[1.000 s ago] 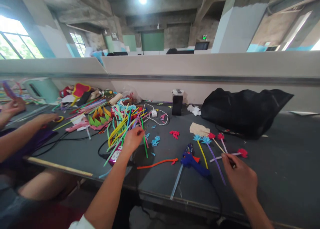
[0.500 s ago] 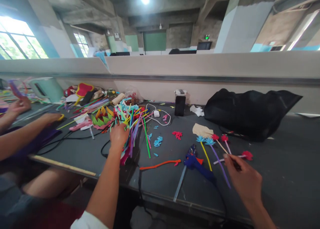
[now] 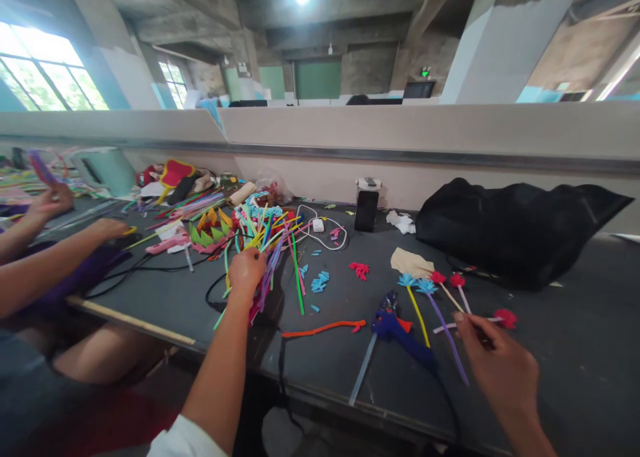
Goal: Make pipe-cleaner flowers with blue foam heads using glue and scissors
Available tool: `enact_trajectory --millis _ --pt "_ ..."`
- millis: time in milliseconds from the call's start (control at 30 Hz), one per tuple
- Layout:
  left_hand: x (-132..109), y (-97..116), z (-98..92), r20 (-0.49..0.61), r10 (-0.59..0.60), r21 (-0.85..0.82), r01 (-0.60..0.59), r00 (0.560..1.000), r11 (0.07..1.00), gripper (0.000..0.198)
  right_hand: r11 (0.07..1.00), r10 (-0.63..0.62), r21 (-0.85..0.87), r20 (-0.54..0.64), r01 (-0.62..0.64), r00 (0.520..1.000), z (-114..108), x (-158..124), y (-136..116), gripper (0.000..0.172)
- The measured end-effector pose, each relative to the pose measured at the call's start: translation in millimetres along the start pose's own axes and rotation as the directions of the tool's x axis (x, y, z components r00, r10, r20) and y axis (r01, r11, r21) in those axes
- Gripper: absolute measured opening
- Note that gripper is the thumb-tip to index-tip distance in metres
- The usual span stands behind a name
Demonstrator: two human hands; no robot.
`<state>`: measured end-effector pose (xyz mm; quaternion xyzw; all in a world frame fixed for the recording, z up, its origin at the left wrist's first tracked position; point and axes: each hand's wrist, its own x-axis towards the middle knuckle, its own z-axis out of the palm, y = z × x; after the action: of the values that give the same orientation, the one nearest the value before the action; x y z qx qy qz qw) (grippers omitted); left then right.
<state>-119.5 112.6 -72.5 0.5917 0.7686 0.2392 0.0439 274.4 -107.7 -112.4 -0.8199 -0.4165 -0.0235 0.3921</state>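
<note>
My left hand [image 3: 247, 270] is closed at a loose heap of coloured pipe cleaners [image 3: 273, 260]; its fingertips are partly hidden among the stems. A green stem end pokes out below that wrist. My right hand [image 3: 500, 360] pinches the pale stem of a red pipe-cleaner flower [image 3: 439, 278]. Close by lie two blue flowers, one with a yellow stem [image 3: 419, 314] and one with a purple stem [image 3: 449, 337], plus two more red flowers [image 3: 508, 318]. A blue glue gun [image 3: 403, 334] with a clear glue stick rests between my hands.
Small blue pieces [image 3: 320, 282], red pieces [image 3: 359, 270] and an orange pipe cleaner [image 3: 323, 328] lie mid-table. A black bag [image 3: 520, 230], a phone [image 3: 367, 210] and a white cable [image 3: 333, 246] are farther back. Another person's hands [image 3: 107, 229] are at the left.
The view has swung slightly left, so things sit farther right. My left hand has shifted a little within the pipe cleaners, and a green end shows below it. My right hand keeps its pinch.
</note>
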Motion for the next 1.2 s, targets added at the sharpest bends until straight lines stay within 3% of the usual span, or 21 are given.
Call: enact_trajectory --millis 133,267,567,833,1033,1200 --pt "4 -4 1.7 -0.069 -0.009 -0.178 -0.003 0.998 0.984 0.028 1.0 -0.02 0.003 0.006 0.02 1.0 1 0 0 0.051" --pt "8 -10 8.4 -0.067 -0.048 -0.419 0.016 0.997 0.908 0.024 0.999 -0.03 0.013 0.012 0.03 0.999 2 -1 -1 0.051" --pt "8 -7 13.9 0.004 -0.144 -0.841 0.081 0.99 0.534 0.009 1.0 -0.015 0.007 0.012 0.015 1.0 0 -2 -3 0.052" --pt "2 -2 9.9 0.083 -0.145 -0.946 0.124 0.986 0.3 0.022 0.998 -0.064 -0.016 -0.005 0.064 0.998 0 -3 -4 0.053" --pt "4 -2 10.3 0.085 -0.198 -0.971 0.125 0.977 0.203 0.028 0.996 -0.085 -0.002 -0.022 0.085 0.996 2 -1 -2 0.052" --pt "7 -1 11.6 0.065 -0.216 -0.982 0.102 0.974 0.162 0.029 0.991 -0.116 0.075 0.044 0.113 0.992 5 -2 -2 0.045"
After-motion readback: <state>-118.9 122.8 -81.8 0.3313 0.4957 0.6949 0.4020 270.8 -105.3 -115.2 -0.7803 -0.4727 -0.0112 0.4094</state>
